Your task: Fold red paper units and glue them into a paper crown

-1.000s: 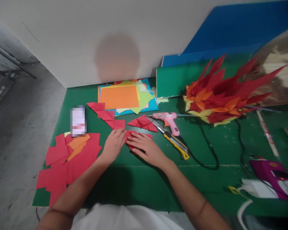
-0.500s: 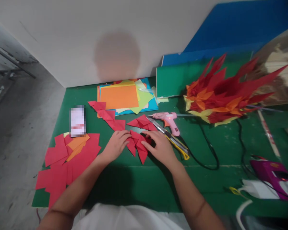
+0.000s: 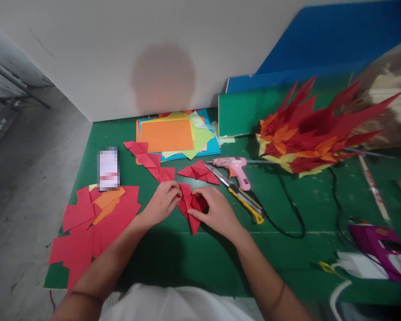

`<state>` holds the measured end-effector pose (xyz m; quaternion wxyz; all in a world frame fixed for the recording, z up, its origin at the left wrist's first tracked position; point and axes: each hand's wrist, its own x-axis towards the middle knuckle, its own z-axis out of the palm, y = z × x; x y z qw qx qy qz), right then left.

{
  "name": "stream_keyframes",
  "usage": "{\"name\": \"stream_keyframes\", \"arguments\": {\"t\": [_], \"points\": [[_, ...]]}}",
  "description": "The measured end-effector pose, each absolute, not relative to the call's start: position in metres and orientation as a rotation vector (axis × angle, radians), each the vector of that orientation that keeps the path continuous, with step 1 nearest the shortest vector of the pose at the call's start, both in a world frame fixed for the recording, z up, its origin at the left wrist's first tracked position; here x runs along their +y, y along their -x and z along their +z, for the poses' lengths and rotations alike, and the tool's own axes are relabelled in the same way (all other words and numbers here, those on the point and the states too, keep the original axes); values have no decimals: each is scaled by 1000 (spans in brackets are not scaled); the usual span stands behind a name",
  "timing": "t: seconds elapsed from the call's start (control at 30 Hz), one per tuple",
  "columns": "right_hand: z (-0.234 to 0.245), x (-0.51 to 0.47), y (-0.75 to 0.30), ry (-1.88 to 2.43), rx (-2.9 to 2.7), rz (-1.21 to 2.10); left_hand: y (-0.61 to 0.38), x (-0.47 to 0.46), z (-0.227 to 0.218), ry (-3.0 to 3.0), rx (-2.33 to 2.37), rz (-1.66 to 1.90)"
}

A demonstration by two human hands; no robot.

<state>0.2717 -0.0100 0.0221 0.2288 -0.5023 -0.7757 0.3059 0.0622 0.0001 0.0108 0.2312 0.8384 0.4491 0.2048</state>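
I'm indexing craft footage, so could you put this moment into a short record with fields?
Held piece: folded red paper
Left hand: holds its left edge
Right hand: thumb and fingers hold its right side
Tools: pink glue gun, yellow cutter
Paper stock: loose red sheets at left; stack topped by orange sheet at back
Also present: phone, flame-like paper model
Surface: green table
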Motion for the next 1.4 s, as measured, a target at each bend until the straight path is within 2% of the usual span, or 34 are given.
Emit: {"name": "stream_keyframes", "arguments": {"t": [0.3, 0.57, 1.07, 1.27, 1.4], "points": [[19, -6, -277, 1283, -2279, 719, -57, 7, 9, -2331, 1335, 629], [17, -8, -270, 1199, -2309, 753, -53, 3, 12, -2302, 1278, 635], [8, -6, -274, 931, -2490, 471, -51, 2, 5, -2289, 1278, 671], [10, -6, -273, 989, -2396, 535, -50, 2, 6, -2277, 1279, 661], [11, -5, -273, 1234, -2212, 575, -50, 1, 5, -2298, 1296, 656]]}}
